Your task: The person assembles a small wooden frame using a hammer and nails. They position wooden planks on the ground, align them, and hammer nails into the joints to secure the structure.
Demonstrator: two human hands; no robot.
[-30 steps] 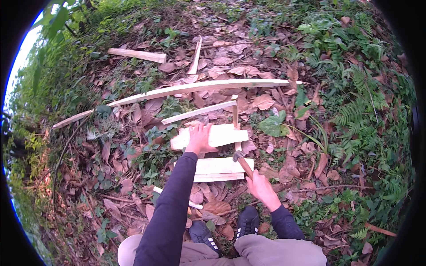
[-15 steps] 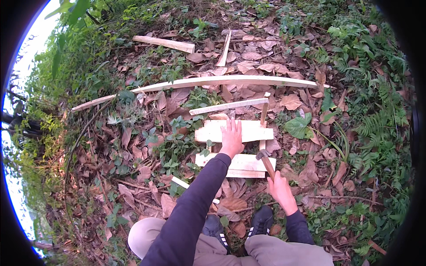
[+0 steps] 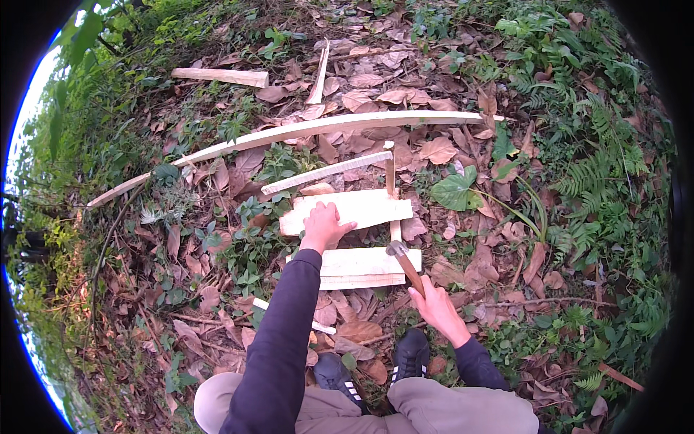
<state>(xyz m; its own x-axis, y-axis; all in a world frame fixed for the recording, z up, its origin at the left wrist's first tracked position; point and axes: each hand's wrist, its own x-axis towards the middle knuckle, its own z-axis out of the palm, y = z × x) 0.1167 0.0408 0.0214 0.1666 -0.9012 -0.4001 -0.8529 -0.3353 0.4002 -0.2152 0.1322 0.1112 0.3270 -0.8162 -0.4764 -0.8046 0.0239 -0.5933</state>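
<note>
My left hand (image 3: 327,228) is at the left part of the upper wooden board (image 3: 376,206), its fingers curled on the board and its thumb pointing right along the near edge. What lies under the fingers is hidden. My right hand (image 3: 436,307) grips the wooden handle of a hammer (image 3: 410,273). The hammer's metal head is over the right end of the lower board (image 3: 361,262), which lies nearer to me. Both boards lie across a narrow wooden strip (image 3: 390,179) on the right, which sticks out beyond the upper board.
Beyond the boards, a thin batten (image 3: 329,172) slants with its right end at the strip's tip. A long pale pole (image 3: 311,129) crosses farther off, with two offcuts (image 3: 220,76) behind it. Dry leaves, ferns and a broad-leafed plant (image 3: 457,189) surround them. My shoes (image 3: 410,353) are close by.
The view has shifted, so the wood sits farther left. My left hand has moved leftward along the upper board, and its outstretched fingers have curled in. My right hand still holds the hammer.
</note>
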